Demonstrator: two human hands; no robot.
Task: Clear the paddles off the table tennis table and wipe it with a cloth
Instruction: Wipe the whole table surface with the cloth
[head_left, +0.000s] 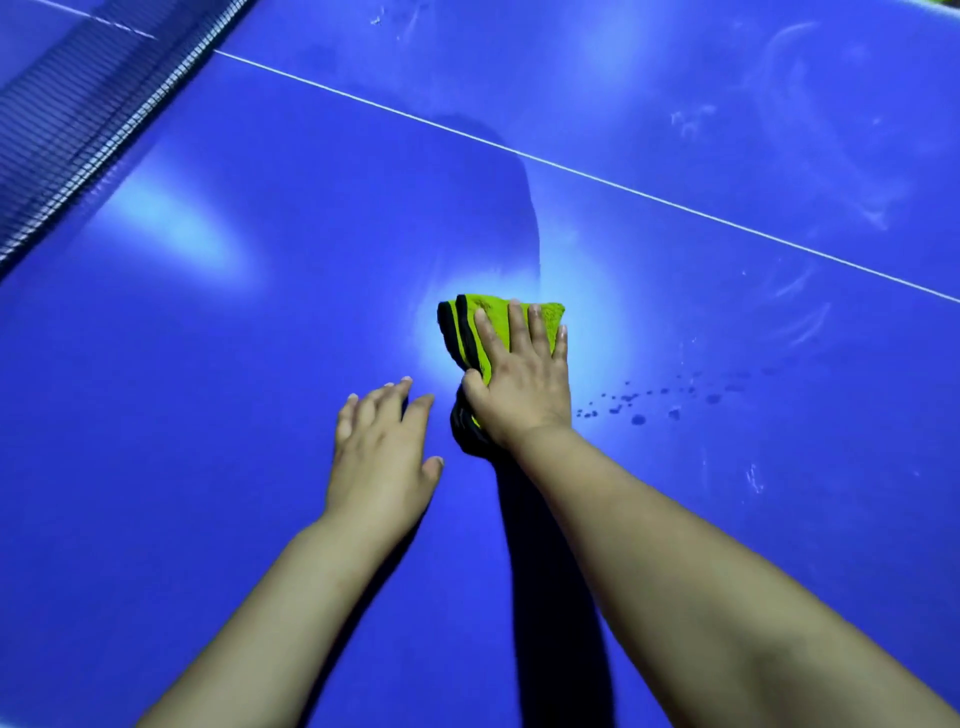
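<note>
The cloth, bright green with black stripes and folded into a thick pad, lies on the blue counter near the middle of our view, on the near side of the white line that crosses the surface. The right hand lies flat on top of it. Its fingers are straight and a little spread, the thumb is against the left edge of the cloth, and the palm presses the cloth down. The left hand is just beside it, to the left. It is open with the fingers apart and slightly bent and holds nothing; we cannot tell if it touches the counter or stays just above it. To the right of the cloth we see a row of small dark drops, and further right some pale curved smears. The net stands at the far left.
</note>
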